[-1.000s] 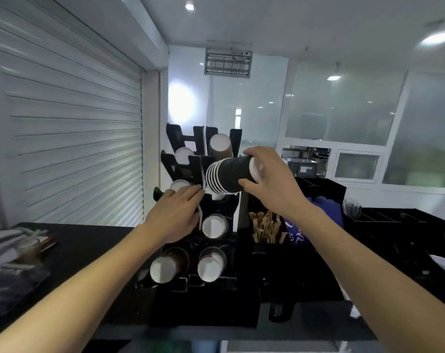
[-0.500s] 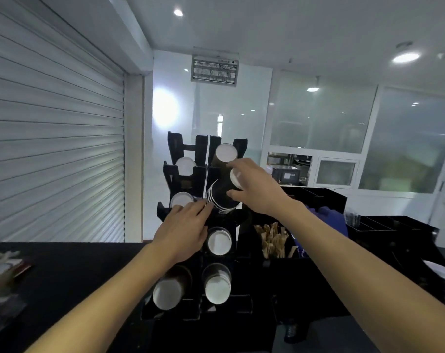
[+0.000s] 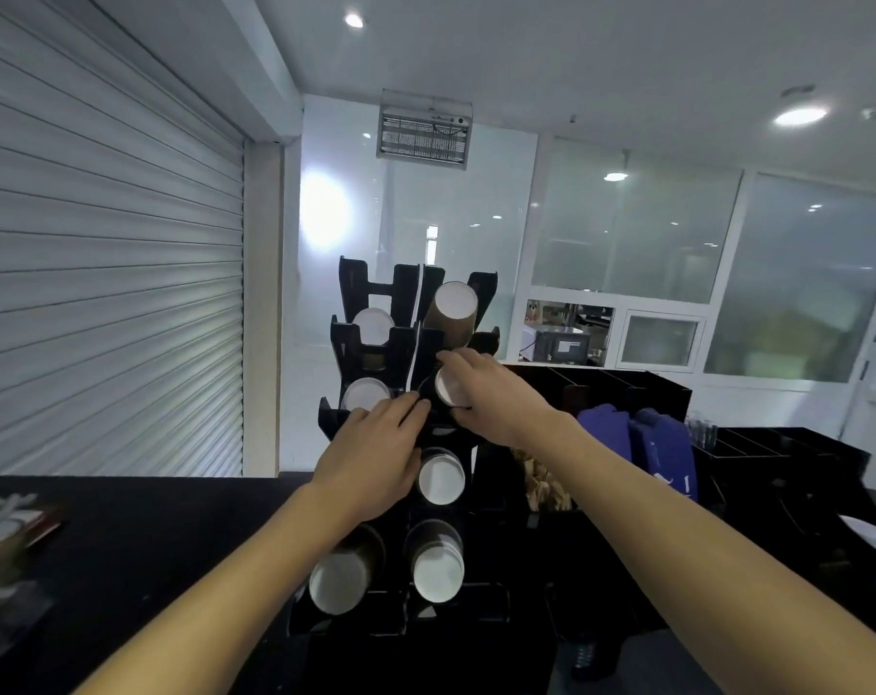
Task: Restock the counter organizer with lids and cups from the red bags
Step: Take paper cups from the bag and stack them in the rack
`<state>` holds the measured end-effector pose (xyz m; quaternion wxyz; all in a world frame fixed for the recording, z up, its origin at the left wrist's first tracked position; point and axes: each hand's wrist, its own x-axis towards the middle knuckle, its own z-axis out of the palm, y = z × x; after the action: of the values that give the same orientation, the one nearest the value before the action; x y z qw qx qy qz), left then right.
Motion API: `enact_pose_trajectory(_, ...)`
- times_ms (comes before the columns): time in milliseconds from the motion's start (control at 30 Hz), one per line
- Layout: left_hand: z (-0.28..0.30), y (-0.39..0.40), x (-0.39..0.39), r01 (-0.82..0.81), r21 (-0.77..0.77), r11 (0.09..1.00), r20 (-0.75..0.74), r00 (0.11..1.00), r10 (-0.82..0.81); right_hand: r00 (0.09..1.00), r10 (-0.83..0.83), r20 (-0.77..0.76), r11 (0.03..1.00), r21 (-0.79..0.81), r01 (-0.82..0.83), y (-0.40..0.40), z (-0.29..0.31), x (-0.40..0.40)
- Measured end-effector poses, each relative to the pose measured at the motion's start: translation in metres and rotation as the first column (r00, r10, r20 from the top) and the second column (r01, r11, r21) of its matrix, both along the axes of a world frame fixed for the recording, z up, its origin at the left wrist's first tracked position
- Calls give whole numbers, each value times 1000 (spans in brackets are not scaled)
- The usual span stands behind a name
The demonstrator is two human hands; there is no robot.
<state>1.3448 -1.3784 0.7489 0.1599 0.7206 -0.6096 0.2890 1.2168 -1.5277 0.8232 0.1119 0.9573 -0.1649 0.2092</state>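
Black cup stack (image 3: 443, 388) sits in the organizer (image 3: 405, 343), right column, second slot down.
Its white base faces out, dark sleeve mostly hidden. Right hand (image 3: 491, 398) curls its fingers around that end; left hand (image 3: 375, 459) rests flat on the rack just beside, fingers relaxed.

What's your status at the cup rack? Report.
Right hand grips black cup stack, seating it in organizer. Left hand rests on rack front. Nothing blocking.
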Motion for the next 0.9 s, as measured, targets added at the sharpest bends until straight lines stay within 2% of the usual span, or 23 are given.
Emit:
enact_pose_trajectory(333, -1, -2, 0, -8, -4, 1000, -19, 1000, 8, 999, 37, 30, 998, -55, -35, -6, -12, 15)
enact_pose_trajectory(500, -2, -2, -3, -14, -24, 1000, -17, 1000, 13, 998, 28, 50, 999, -23, -26, -7, -18, 11)
enact_pose_trajectory(700, 7, 0, -7, -46, -30, 998, 69, 996, 48, 999, -29, -33, 999, 13, 29, 3, -13, 3)
enact_pose_trajectory(800, 12, 5, -11, -66, -57, 996, 63, 996, 70, 995, -15, 101, 999, 50, 10, 11, -14, -23)
enact_pose_trajectory(900, 11, 10, -31, -23, -93, 995, 24, 999, 25, 982, -2, 191, 991, 133, -24, 25, -22, -68)
